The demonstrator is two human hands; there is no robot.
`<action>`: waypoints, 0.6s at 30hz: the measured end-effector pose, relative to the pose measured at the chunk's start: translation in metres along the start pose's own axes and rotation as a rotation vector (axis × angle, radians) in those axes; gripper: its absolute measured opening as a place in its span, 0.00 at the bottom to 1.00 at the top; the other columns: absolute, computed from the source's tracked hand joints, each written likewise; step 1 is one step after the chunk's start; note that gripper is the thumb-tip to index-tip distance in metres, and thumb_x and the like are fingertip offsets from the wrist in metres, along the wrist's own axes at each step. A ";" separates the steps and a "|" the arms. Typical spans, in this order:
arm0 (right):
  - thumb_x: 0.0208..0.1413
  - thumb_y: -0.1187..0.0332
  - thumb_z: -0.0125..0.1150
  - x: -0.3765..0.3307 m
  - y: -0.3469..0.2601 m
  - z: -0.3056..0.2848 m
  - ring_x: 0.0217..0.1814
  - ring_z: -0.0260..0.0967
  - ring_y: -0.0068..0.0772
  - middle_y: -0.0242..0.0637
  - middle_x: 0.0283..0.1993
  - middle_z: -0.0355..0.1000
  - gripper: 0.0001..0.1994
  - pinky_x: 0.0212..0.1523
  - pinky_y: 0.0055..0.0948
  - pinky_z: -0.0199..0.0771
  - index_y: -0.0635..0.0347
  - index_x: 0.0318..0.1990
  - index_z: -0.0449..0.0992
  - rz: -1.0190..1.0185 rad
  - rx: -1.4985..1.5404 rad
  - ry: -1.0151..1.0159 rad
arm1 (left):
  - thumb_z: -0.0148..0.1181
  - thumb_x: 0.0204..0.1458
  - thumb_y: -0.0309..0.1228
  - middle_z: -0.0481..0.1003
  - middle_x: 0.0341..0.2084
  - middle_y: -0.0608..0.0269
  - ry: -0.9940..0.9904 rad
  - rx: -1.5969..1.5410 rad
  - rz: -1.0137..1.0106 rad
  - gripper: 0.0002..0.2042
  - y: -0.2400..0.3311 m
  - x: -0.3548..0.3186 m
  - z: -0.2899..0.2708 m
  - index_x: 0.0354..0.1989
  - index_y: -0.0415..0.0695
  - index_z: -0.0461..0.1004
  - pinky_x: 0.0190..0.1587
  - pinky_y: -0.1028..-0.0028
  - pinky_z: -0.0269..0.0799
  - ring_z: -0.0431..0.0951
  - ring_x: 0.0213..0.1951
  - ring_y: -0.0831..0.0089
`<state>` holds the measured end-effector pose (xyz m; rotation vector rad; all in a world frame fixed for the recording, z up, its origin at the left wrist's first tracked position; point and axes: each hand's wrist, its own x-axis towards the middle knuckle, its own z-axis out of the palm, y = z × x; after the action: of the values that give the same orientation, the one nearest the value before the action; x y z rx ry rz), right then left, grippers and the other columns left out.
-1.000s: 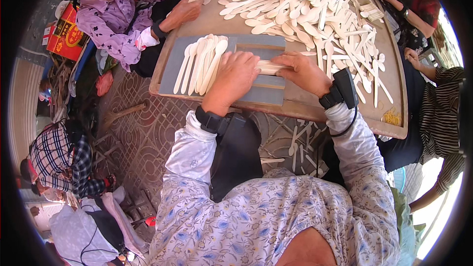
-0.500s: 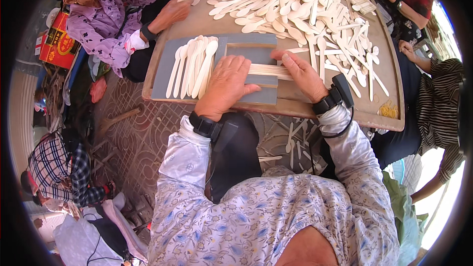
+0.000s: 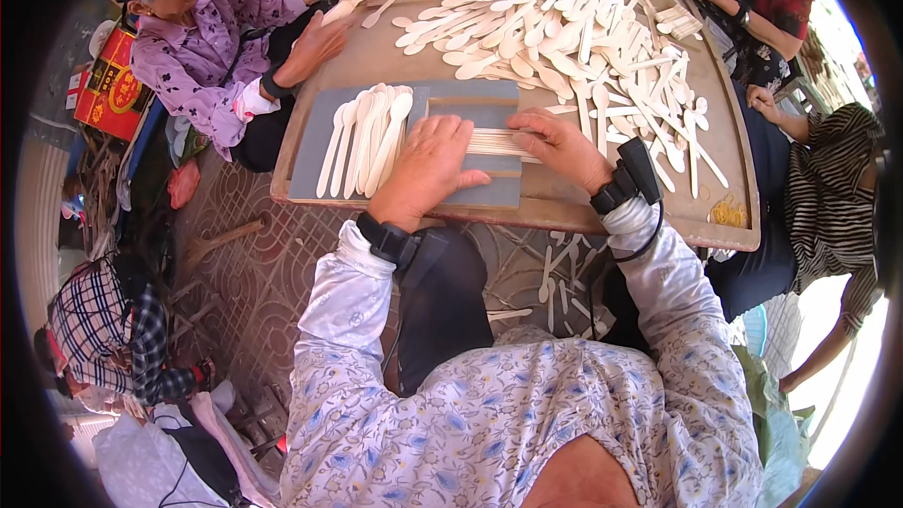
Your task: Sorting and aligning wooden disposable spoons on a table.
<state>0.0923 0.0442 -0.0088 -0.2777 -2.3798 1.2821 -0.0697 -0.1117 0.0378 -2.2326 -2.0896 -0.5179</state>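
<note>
A row of pale wooden spoons (image 3: 490, 142) lies crosswise in the slot of a grey board with wooden strips (image 3: 324, 179). My left hand (image 3: 423, 169) is over their left end, with the row passing between its thumb and fingers; that end is hidden under the palm. At the right end, my right hand (image 3: 564, 149) closes its fingers and thumb on the stick ends. Beside my left hand, several loose wooden spoons (image 3: 369, 136) lie side by side on the board, bowls pointing away from me.
A large heap of wooden spoons (image 3: 536, 23) covers the far middle and right of the rimmed table (image 3: 376, 52). Yellow rubber bands (image 3: 729, 212) lie in its near right corner. On the left a person in purple (image 3: 221, 47) holds spoons. Other people sit at the right.
My right hand has moved left, closer to my left hand, and less of the spoon row shows between them. The hands of the person on the left have shifted with their spoons.
</note>
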 end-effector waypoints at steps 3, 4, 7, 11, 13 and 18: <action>0.52 0.72 0.53 -0.001 -0.005 0.000 0.46 0.63 0.30 0.37 0.47 0.63 0.14 0.46 0.23 0.63 0.62 0.47 0.68 0.091 -0.039 -0.059 | 0.62 0.36 0.38 0.64 0.41 0.53 0.021 0.018 0.014 0.28 0.000 -0.002 0.006 0.46 0.36 0.62 0.49 0.64 0.58 0.62 0.46 0.55; 0.52 0.72 0.53 -0.004 -0.006 0.001 0.46 0.63 0.30 0.37 0.47 0.63 0.14 0.46 0.23 0.63 0.62 0.47 0.68 0.090 -0.041 -0.057 | 0.62 0.36 0.38 0.64 0.41 0.53 0.022 0.019 0.016 0.28 -0.001 -0.001 0.006 0.46 0.36 0.62 0.49 0.64 0.58 0.62 0.46 0.55; 0.51 0.72 0.53 -0.013 -0.008 0.002 0.46 0.63 0.30 0.38 0.49 0.61 0.17 0.45 0.24 0.64 0.60 0.49 0.66 -0.055 -0.075 -0.008 | 0.58 0.42 0.36 0.65 0.41 0.51 0.001 -0.035 0.024 0.23 -0.007 0.000 0.009 0.45 0.36 0.63 0.50 0.63 0.59 0.62 0.46 0.54; 0.49 0.73 0.53 -0.023 -0.012 -0.011 0.48 0.63 0.35 0.42 0.53 0.60 0.21 0.47 0.25 0.64 0.59 0.53 0.62 -0.011 -0.110 -0.065 | 0.53 0.45 0.30 0.66 0.35 0.53 0.072 -0.078 0.093 0.13 -0.017 0.003 0.011 0.39 0.37 0.65 0.45 0.63 0.60 0.64 0.41 0.56; 0.49 0.73 0.53 -0.024 -0.012 -0.013 0.50 0.63 0.37 0.43 0.54 0.59 0.22 0.47 0.26 0.64 0.59 0.54 0.61 -0.029 -0.141 -0.093 | 0.51 0.46 0.28 0.66 0.36 0.52 0.030 -0.110 0.076 0.12 -0.021 0.003 0.009 0.39 0.37 0.65 0.45 0.64 0.60 0.64 0.41 0.56; 0.48 0.76 0.52 -0.023 -0.013 -0.009 0.50 0.64 0.44 0.47 0.52 0.62 0.21 0.48 0.31 0.66 0.60 0.52 0.63 -0.023 -0.307 -0.019 | 0.50 0.44 0.24 0.66 0.36 0.53 -0.020 -0.150 0.158 0.11 -0.031 0.008 0.002 0.37 0.37 0.67 0.44 0.66 0.63 0.65 0.40 0.57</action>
<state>0.1172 0.0355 -0.0002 -0.3280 -2.5846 0.9094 -0.0989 -0.1009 0.0315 -2.4676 -1.9202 -0.6643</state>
